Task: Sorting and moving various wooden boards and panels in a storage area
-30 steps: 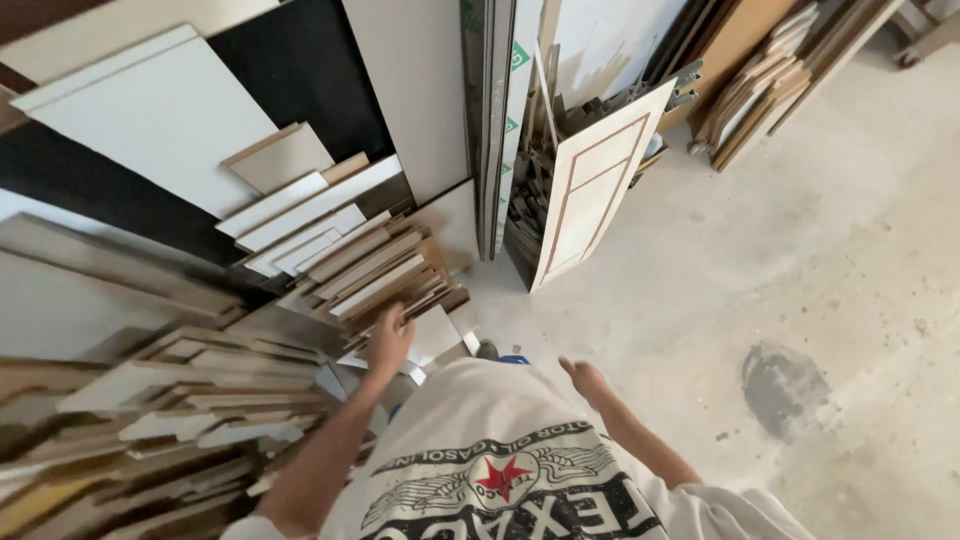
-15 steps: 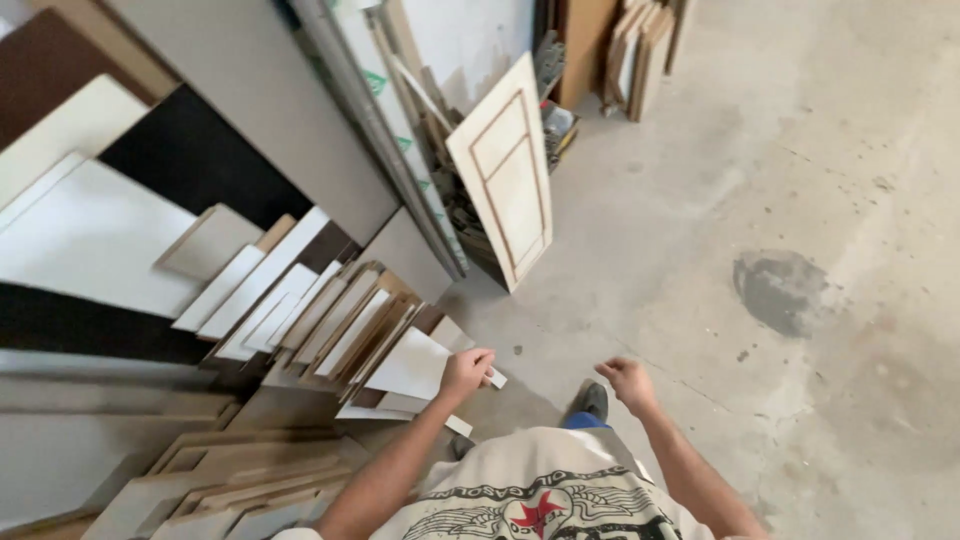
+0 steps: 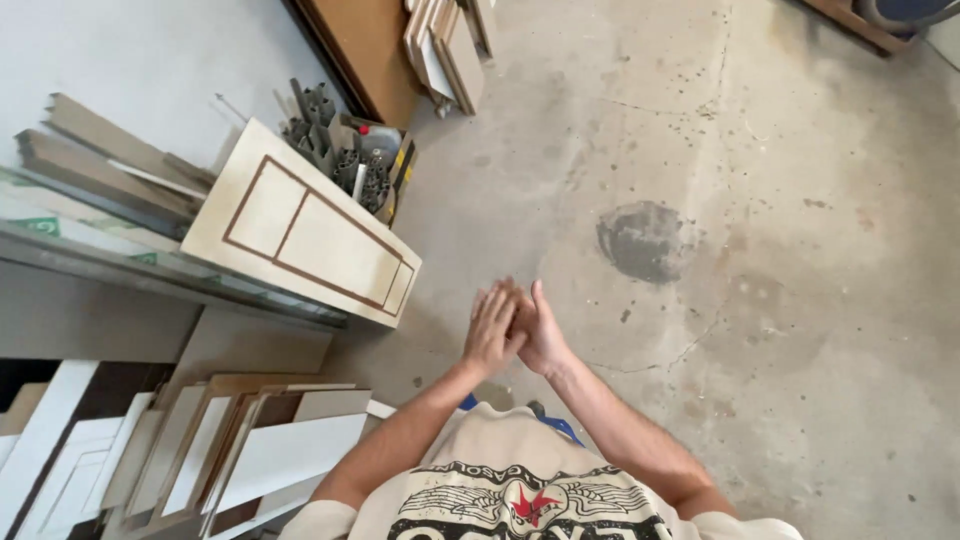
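A: Head view, what's around the hands?
B: Left hand (image 3: 493,330) & right hand (image 3: 540,325) pressed palm to palm over the concrete floor (image 3: 760,300), fingers straight, holding nothing. Nearest thing: pale cabinet door (image 3: 300,230) w/ brown inlay lines, leaning just left of them. Behind it a box of grey tubes (image 3: 345,155); brown board (image 3: 365,55) at top. White and tan boards (image 3: 250,450) stacked lower left, near the left forearm.
A: Diff vs half a sec ago?
B: Left hand was on a white panel in the stack; now it's off it, and both hands have met. View has swung right, more floor showing.
A: Room to move?
B: Right side is open floor w/ a dark stain (image 3: 640,240). Left edge crowded w/ boards.
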